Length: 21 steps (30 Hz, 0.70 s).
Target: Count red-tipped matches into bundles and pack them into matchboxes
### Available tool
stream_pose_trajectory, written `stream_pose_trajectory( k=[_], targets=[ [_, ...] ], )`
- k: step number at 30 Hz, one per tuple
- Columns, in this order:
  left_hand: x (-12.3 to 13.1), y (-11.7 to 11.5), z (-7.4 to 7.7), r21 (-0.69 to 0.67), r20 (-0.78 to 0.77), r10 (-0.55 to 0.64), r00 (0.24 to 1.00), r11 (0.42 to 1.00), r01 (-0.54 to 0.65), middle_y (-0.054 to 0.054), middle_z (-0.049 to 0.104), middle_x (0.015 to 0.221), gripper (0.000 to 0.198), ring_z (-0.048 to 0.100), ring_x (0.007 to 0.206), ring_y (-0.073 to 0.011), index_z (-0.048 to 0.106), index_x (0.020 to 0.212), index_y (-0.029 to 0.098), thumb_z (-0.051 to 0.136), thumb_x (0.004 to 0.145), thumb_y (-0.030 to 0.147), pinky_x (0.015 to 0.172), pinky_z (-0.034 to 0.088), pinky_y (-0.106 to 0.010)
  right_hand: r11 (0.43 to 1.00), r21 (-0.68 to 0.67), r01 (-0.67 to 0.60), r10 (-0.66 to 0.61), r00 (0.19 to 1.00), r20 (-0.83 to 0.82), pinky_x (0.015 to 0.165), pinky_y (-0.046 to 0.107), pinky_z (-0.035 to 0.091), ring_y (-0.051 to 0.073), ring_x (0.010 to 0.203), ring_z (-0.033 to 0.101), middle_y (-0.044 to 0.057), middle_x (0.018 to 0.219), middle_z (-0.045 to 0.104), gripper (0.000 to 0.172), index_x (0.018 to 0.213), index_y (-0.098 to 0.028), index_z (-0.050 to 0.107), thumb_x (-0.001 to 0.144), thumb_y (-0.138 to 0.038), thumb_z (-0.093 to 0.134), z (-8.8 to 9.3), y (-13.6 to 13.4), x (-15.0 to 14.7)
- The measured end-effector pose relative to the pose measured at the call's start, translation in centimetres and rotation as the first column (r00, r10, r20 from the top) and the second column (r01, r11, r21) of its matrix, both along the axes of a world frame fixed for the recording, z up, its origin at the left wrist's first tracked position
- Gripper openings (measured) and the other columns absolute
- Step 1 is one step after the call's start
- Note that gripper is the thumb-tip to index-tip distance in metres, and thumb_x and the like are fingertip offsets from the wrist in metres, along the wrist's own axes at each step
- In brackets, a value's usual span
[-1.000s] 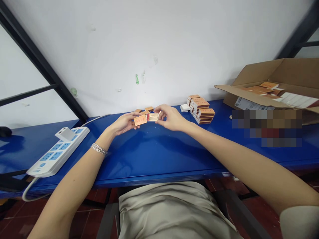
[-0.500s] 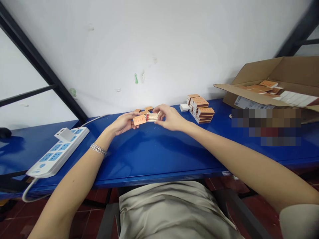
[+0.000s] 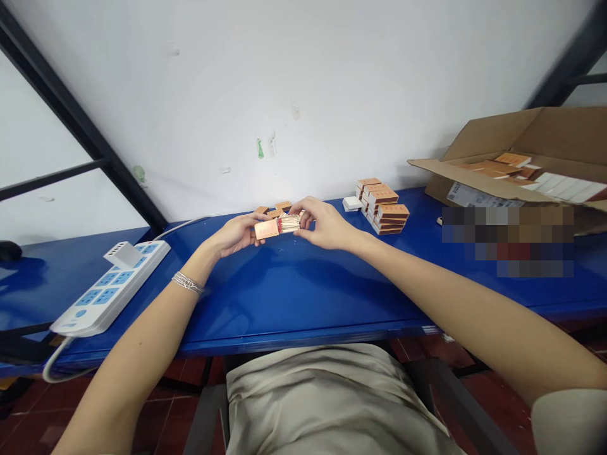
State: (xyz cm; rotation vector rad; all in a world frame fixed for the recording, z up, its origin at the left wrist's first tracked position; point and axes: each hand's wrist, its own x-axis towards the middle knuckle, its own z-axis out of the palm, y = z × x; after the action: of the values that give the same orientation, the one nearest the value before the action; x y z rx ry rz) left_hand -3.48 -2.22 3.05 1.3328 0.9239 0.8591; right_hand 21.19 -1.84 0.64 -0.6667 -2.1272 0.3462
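Over the blue table, my left hand pinches an orange matchbox sleeve. My right hand grips the inner tray of matches, whose red-tipped sticks show, with its end at the sleeve's mouth. Both hands are closed on their parts. A few loose matchboxes lie just behind the hands.
A stack of orange matchboxes and a small white tray stand at the back right. An open cardboard box with more boxes sits far right. A white power strip lies at the left.
The tray of matches has slid a little further into the sleeve, and the sleeve has tilted slightly. The hands stay in nearly the same place.
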Motion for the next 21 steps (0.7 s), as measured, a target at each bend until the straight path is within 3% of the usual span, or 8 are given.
stream_pose_trajectory(
  k=[14,21],
  targets=[
    [0.23,-0.12,-0.03,-0.007,0.025,0.032,0.999,0.999,-0.032,-0.015,0.067,0.094,0.02,0.06,0.061,-0.0145,0.065,0.098,0.007,0.052,0.084,0.012,0.047,0.046,-0.024,0.993,-0.098,-0.066,0.056,0.993,-0.108,0.073,0.035,0.056,0.016,0.073,0.064,0.002,0.093,0.066,0.035,0.105,-0.02,0.058,0.072,-0.017,0.071,-0.64,0.27,-0.18],
    [0.35,-0.11,-0.03,-0.015,0.03,0.035,0.999,0.999,-0.035,-0.013,0.066,0.09,0.018,0.058,0.061,-0.0139,0.067,0.096,0.008,0.053,0.085,0.014,0.046,0.045,-0.023,0.999,-0.037,-0.027,0.025,0.999,-0.035,0.074,0.036,0.055,0.016,0.072,0.063,0.005,0.101,0.067,0.041,0.111,-0.019,0.059,0.072,-0.013,0.071,-0.52,-0.22,-0.41]
  ],
)
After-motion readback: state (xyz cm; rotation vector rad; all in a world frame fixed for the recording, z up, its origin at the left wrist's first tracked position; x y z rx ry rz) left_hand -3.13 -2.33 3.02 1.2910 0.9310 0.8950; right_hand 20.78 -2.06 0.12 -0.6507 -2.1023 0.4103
